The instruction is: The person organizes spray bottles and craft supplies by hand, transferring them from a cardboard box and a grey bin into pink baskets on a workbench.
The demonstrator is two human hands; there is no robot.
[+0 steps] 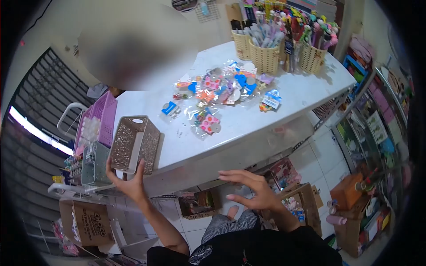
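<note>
A brown openwork plastic basket point(151, 148) stands at the left end of the white table, and nothing shows inside it. My left hand point(131, 184) is at its near end, thumb and fingers spread around the lower corner and touching it. In front of the table's near edge, my right hand point(253, 190) hangs in the air with fingers apart and nothing in it. Across the middle of the table lies a pile of small clear plastic packets point(213, 91) with blue and pink cards and colourful trinkets. One packet point(270, 101) lies apart at the right.
Woven cream baskets point(265, 57) full of pens stand at the back of the white table point(177, 150). A purple basket point(106, 119) and a grey-green bin point(93, 173) sit on a cart at left. Cardboard boxes point(91, 224) are on the floor; shelves line the right.
</note>
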